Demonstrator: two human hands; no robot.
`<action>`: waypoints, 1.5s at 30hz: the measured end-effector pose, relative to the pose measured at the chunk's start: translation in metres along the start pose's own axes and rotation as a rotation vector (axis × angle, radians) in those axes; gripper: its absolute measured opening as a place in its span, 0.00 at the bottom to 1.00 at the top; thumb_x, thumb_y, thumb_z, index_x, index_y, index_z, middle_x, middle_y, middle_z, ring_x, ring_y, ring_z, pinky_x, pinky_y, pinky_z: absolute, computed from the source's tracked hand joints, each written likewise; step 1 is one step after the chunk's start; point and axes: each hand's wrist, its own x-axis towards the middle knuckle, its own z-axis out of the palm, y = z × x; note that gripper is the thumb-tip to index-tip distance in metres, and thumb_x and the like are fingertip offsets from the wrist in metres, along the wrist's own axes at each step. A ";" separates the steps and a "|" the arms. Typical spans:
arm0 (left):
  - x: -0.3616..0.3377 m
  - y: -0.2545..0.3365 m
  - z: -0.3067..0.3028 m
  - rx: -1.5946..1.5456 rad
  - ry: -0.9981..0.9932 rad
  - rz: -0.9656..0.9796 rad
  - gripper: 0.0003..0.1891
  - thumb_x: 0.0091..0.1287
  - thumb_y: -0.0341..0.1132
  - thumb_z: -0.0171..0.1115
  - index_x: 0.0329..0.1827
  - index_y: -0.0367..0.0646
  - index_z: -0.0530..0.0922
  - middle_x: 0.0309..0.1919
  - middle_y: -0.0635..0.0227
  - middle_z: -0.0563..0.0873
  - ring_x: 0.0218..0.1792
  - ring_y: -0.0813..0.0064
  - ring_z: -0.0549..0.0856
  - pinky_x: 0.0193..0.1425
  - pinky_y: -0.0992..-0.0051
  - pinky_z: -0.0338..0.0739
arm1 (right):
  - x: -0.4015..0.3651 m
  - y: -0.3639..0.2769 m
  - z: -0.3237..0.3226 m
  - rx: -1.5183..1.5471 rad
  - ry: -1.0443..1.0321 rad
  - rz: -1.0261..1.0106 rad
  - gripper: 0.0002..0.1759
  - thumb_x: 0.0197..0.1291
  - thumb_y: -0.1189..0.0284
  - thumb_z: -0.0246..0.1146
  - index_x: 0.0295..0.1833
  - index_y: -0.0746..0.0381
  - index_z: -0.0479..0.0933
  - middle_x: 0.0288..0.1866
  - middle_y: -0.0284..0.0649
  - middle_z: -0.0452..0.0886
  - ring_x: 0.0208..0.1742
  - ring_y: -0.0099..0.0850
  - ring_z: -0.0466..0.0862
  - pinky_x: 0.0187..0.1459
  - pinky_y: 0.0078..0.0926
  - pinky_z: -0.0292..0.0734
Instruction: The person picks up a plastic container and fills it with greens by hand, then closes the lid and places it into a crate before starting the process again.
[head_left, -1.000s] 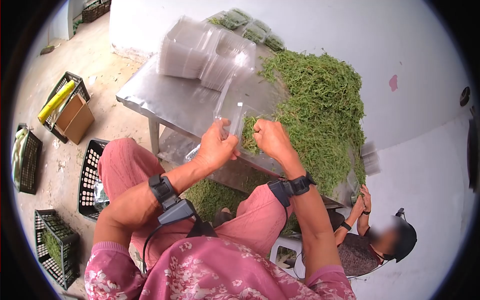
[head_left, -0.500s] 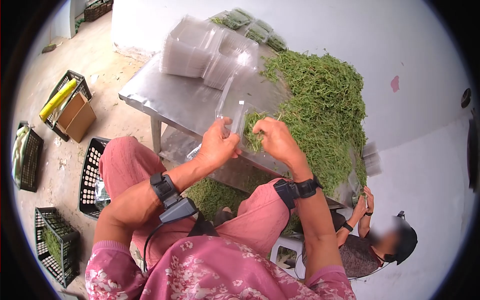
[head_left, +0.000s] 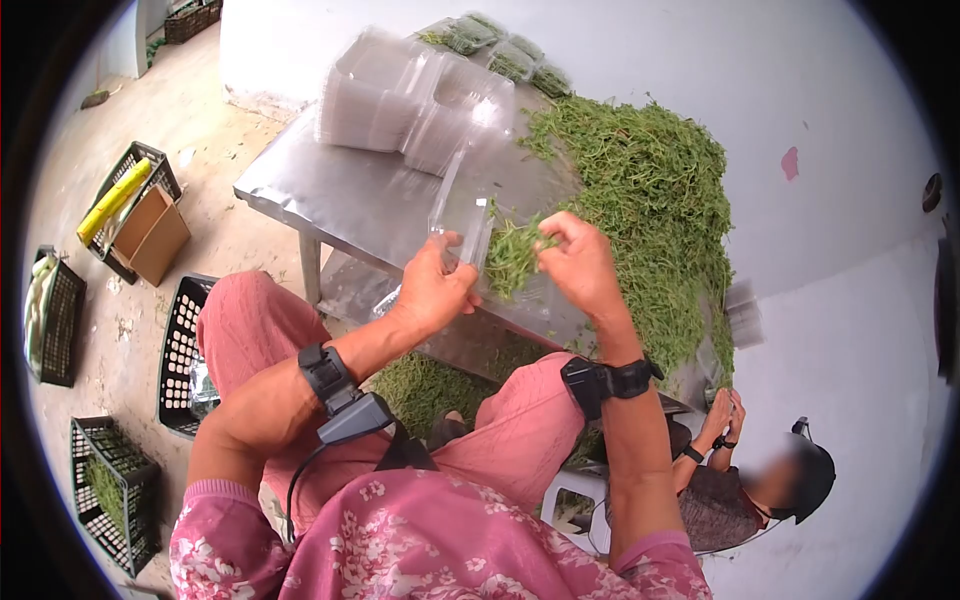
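Observation:
My left hand (head_left: 438,283) grips the near-left side of a clear plastic clamshell box (head_left: 477,235) at the front edge of the metal table. Green sprigs (head_left: 511,262) lie in the box, some sticking up over its right side. Fingers pinched together, my right hand (head_left: 583,268) holds a few of these sprigs at the box's right side. Just beyond that hand, a big heap of leafy green sprigs (head_left: 650,190) covers the right part of the table.
Nested clear boxes (head_left: 370,95) stand on the metal table (head_left: 285,175). Filled boxes (head_left: 510,62) sit at the back. Black crates (head_left: 178,350) line the floor at left. A co-worker (head_left: 715,510) sits at right, hands by the table's end. More greens (head_left: 425,390) lie under the table.
My right hand has moved to the right and slightly up, drawing sprigs out with it toward the box's right side. My left hand stays on the box. The co-worker's hands shifted slightly.

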 end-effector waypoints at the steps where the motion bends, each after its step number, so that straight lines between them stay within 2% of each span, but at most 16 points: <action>1: 0.000 0.001 0.000 -0.003 0.002 -0.002 0.26 0.67 0.27 0.56 0.66 0.26 0.60 0.36 0.56 0.80 0.26 0.69 0.86 0.26 0.73 0.82 | -0.003 0.000 0.003 -0.092 -0.073 -0.006 0.08 0.55 0.78 0.65 0.41 0.66 0.78 0.22 0.39 0.77 0.24 0.24 0.75 0.29 0.28 0.72; 3: 0.001 0.001 0.001 -0.002 0.003 -0.001 0.26 0.67 0.27 0.56 0.66 0.26 0.60 0.35 0.56 0.80 0.26 0.69 0.86 0.26 0.74 0.82 | -0.008 0.005 0.009 -0.275 -0.228 -0.022 0.07 0.57 0.77 0.67 0.41 0.66 0.78 0.23 0.36 0.77 0.26 0.21 0.76 0.28 0.26 0.72; 10: 0.001 0.002 0.001 -0.003 0.010 0.002 0.26 0.67 0.27 0.56 0.67 0.27 0.60 0.35 0.56 0.80 0.26 0.69 0.86 0.26 0.74 0.81 | -0.006 0.006 0.005 -0.305 0.008 -0.245 0.06 0.56 0.80 0.65 0.40 0.65 0.78 0.23 0.40 0.79 0.24 0.26 0.75 0.29 0.29 0.72; 13: 0.001 0.001 0.000 -0.004 0.008 0.000 0.26 0.67 0.27 0.56 0.67 0.27 0.60 0.35 0.56 0.80 0.26 0.69 0.86 0.26 0.74 0.81 | -0.009 -0.012 -0.004 -0.302 0.042 -0.183 0.08 0.54 0.82 0.63 0.41 0.65 0.78 0.29 0.45 0.81 0.27 0.35 0.80 0.33 0.31 0.74; 16: 0.002 0.001 0.001 -0.019 0.005 -0.003 0.26 0.67 0.26 0.56 0.67 0.27 0.60 0.35 0.57 0.80 0.26 0.68 0.86 0.26 0.73 0.81 | -0.010 -0.005 0.008 -0.383 0.081 -0.363 0.11 0.52 0.85 0.60 0.43 0.65 0.78 0.34 0.49 0.82 0.33 0.43 0.82 0.37 0.34 0.76; 19: 0.002 0.001 0.001 -0.016 -0.002 0.006 0.26 0.67 0.26 0.56 0.67 0.27 0.60 0.35 0.57 0.80 0.26 0.68 0.86 0.26 0.73 0.81 | -0.018 0.012 0.021 -0.385 -0.172 -0.403 0.14 0.51 0.87 0.57 0.44 0.65 0.77 0.37 0.52 0.82 0.37 0.47 0.83 0.41 0.35 0.78; 20: 0.002 0.001 -0.001 -0.011 -0.002 0.009 0.26 0.67 0.26 0.56 0.67 0.27 0.60 0.35 0.57 0.80 0.26 0.68 0.86 0.26 0.73 0.81 | -0.019 0.014 0.023 -0.374 -0.192 -0.402 0.17 0.50 0.88 0.55 0.46 0.66 0.77 0.37 0.50 0.83 0.39 0.44 0.85 0.44 0.34 0.79; 23: 0.001 0.000 -0.002 -0.016 0.009 0.017 0.26 0.67 0.26 0.56 0.66 0.26 0.60 0.34 0.57 0.81 0.26 0.69 0.86 0.26 0.73 0.81 | -0.019 0.012 0.019 -0.190 -0.262 -0.204 0.19 0.50 0.88 0.54 0.49 0.66 0.77 0.36 0.47 0.84 0.39 0.38 0.86 0.44 0.34 0.79; 26: 0.003 0.002 -0.002 -0.008 0.005 -0.001 0.26 0.67 0.26 0.56 0.66 0.26 0.60 0.34 0.57 0.81 0.26 0.69 0.86 0.26 0.73 0.81 | -0.015 0.012 0.019 -0.084 -0.271 -0.145 0.18 0.49 0.88 0.53 0.46 0.66 0.78 0.33 0.44 0.83 0.36 0.32 0.84 0.40 0.33 0.78; 29: 0.002 0.005 -0.002 -0.006 0.003 0.002 0.26 0.67 0.26 0.56 0.67 0.27 0.60 0.34 0.57 0.81 0.26 0.70 0.86 0.26 0.74 0.81 | -0.009 0.016 0.026 -0.104 -0.391 -0.066 0.09 0.52 0.83 0.55 0.40 0.67 0.78 0.31 0.51 0.82 0.32 0.45 0.81 0.38 0.38 0.76; 32: 0.003 0.002 -0.003 0.008 0.003 0.002 0.27 0.67 0.26 0.56 0.67 0.27 0.59 0.34 0.57 0.81 0.26 0.70 0.86 0.26 0.73 0.81 | 0.000 0.014 0.033 -0.260 -0.459 -0.119 0.10 0.52 0.86 0.57 0.38 0.67 0.81 0.28 0.37 0.81 0.29 0.28 0.77 0.34 0.25 0.73; 35: 0.002 0.002 -0.004 0.006 -0.008 0.008 0.27 0.68 0.27 0.56 0.67 0.27 0.59 0.34 0.56 0.80 0.27 0.69 0.85 0.26 0.73 0.81 | 0.003 0.017 0.033 -0.328 -0.449 -0.186 0.09 0.53 0.83 0.59 0.41 0.66 0.81 0.27 0.35 0.80 0.28 0.25 0.76 0.33 0.24 0.73; 38: 0.002 0.002 -0.003 -0.015 -0.006 0.002 0.26 0.68 0.27 0.56 0.67 0.27 0.59 0.35 0.57 0.80 0.27 0.69 0.85 0.26 0.73 0.81 | -0.004 0.015 0.021 -0.040 -0.372 -0.212 0.09 0.56 0.79 0.62 0.42 0.66 0.81 0.27 0.32 0.79 0.28 0.22 0.75 0.33 0.22 0.72; 41: 0.003 0.001 -0.004 -0.018 -0.012 -0.003 0.26 0.68 0.27 0.56 0.67 0.27 0.60 0.35 0.57 0.80 0.27 0.69 0.85 0.26 0.73 0.81 | 0.001 0.024 0.000 -0.006 -0.096 0.007 0.09 0.60 0.74 0.64 0.44 0.67 0.81 0.30 0.31 0.80 0.29 0.20 0.76 0.34 0.20 0.73; 44: 0.002 0.003 -0.002 0.010 0.000 -0.002 0.26 0.68 0.27 0.56 0.67 0.27 0.60 0.35 0.57 0.79 0.26 0.69 0.85 0.26 0.73 0.80 | 0.014 0.055 -0.008 -0.146 0.197 0.157 0.15 0.60 0.65 0.68 0.43 0.67 0.82 0.28 0.37 0.84 0.28 0.25 0.80 0.34 0.26 0.78; 45: 0.002 0.004 -0.002 0.011 -0.002 -0.003 0.26 0.68 0.27 0.56 0.67 0.27 0.60 0.35 0.57 0.79 0.26 0.69 0.85 0.26 0.73 0.80 | 0.014 0.060 -0.009 -0.097 0.147 0.262 0.15 0.62 0.64 0.68 0.43 0.67 0.81 0.28 0.35 0.82 0.27 0.22 0.78 0.30 0.23 0.74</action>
